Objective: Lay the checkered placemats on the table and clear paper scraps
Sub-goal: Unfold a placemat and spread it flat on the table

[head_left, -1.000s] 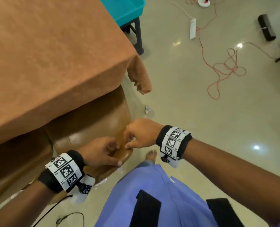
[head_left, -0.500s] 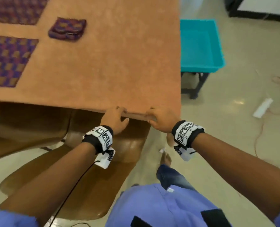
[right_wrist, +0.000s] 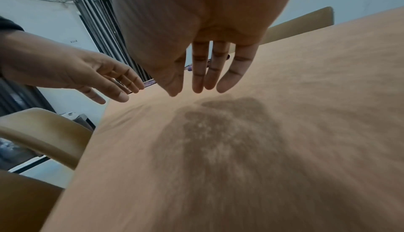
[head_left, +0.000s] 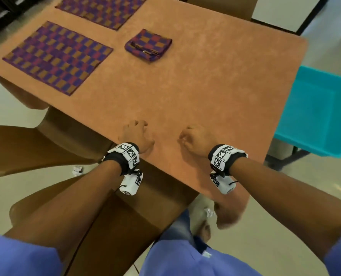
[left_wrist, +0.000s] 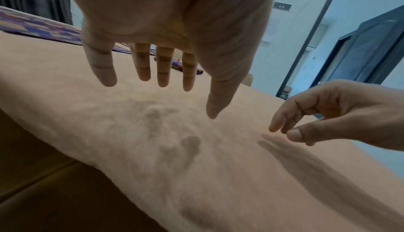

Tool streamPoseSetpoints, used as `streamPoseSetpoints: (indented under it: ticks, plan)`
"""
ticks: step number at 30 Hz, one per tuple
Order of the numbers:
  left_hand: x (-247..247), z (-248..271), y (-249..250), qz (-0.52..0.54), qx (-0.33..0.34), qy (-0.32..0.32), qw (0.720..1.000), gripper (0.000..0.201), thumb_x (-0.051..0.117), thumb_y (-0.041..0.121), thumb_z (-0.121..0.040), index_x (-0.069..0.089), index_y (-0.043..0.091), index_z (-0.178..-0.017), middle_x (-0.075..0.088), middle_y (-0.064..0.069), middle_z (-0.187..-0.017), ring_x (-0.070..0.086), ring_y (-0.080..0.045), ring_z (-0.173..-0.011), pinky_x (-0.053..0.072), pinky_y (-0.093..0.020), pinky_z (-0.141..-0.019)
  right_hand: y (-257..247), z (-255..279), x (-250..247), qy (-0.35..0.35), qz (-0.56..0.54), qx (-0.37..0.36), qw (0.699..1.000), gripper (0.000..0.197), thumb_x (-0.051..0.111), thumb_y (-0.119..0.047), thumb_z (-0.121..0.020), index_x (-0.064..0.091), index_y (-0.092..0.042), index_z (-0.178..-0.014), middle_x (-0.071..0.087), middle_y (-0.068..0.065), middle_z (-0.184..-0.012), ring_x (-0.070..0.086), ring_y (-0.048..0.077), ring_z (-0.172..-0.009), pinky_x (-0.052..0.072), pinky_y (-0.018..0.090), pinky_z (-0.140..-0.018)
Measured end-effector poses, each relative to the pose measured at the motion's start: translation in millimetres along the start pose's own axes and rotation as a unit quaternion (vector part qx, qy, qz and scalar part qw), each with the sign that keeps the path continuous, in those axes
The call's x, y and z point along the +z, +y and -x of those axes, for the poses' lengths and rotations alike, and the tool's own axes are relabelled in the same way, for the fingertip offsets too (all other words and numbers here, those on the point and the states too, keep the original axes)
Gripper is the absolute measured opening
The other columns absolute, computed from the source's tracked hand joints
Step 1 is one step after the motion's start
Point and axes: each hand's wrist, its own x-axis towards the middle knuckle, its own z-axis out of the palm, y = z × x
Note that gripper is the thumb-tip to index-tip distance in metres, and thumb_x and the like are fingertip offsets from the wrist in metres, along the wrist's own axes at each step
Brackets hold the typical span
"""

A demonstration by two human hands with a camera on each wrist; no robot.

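Two purple-and-orange checkered placemats lie flat on the orange-clothed table (head_left: 205, 92): one at the near left (head_left: 58, 56), one further back (head_left: 103, 9). A folded stack of placemats (head_left: 148, 44) sits beside them, well ahead of both hands. My left hand (head_left: 135, 134) hovers over the table's near edge, fingers spread and empty (left_wrist: 161, 73). My right hand (head_left: 195, 137) hovers level with it to the right, fingers straight and empty (right_wrist: 210, 73). A crumpled paper scrap (head_left: 77, 170) lies on the floor left of my left wrist. Another scrap (head_left: 209, 213) lies near my foot.
A teal plastic bin (head_left: 313, 114) stands on a stand off the table's right edge. Brown chairs (head_left: 26, 148) are tucked in at the near left side, under my left arm. Pale floor (head_left: 285, 196) surrounds the table.
A second ago both hands were low by a chair seat. They rose to the table's near edge, then moved forward over the tabletop and opened. The view tilted up onto the table.
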Motion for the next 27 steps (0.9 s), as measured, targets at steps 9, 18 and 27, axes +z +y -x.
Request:
streamPoseSetpoints:
  ticks: [9, 18, 27]
  plan:
    - [-48, -120, -27, 0.014, -0.039, -0.002, 0.999, 0.069, 0.075, 0.034, -0.073, 0.045, 0.027, -0.134, 0.037, -0.002, -0.143, 0.034, -0.032, -0.13, 0.042, -0.055, -0.1, 2, -214, -53, 0.05, 0.046, -0.019, 0.998, 0.031, 0.054, -0.028, -0.09, 0.066, -0.015, -0.116, 0.064, 0.01, -0.115, 0.059, 0.03, -0.104, 0.042, 0.035, -0.085]
    - [-38, -150, -44, 0.05, -0.027, -0.037, 0.998, 0.08, 0.089, 0.031, -0.059, 0.052, 0.03, -0.129, 0.042, 0.002, -0.133, 0.037, -0.031, -0.123, 0.046, -0.049, -0.097, 23, -367, -85, 0.041, 0.087, 0.012, 0.995, 0.061, 0.058, -0.032, -0.082, 0.051, -0.01, -0.138, 0.046, 0.016, -0.146, 0.045, 0.033, -0.133, 0.034, 0.041, -0.111]
    - [-37, -156, -45, 0.09, -0.042, -0.046, 0.994, 0.078, 0.091, 0.022, -0.056, 0.056, 0.028, -0.125, 0.041, 0.002, -0.129, 0.035, -0.032, -0.124, 0.044, -0.056, -0.096, 32, -400, -90, 0.024, 0.213, -0.022, 0.976, 0.033, 0.054, -0.011, -0.081, 0.066, -0.007, -0.112, 0.067, 0.021, -0.112, 0.061, 0.044, -0.1, 0.051, 0.045, -0.082]
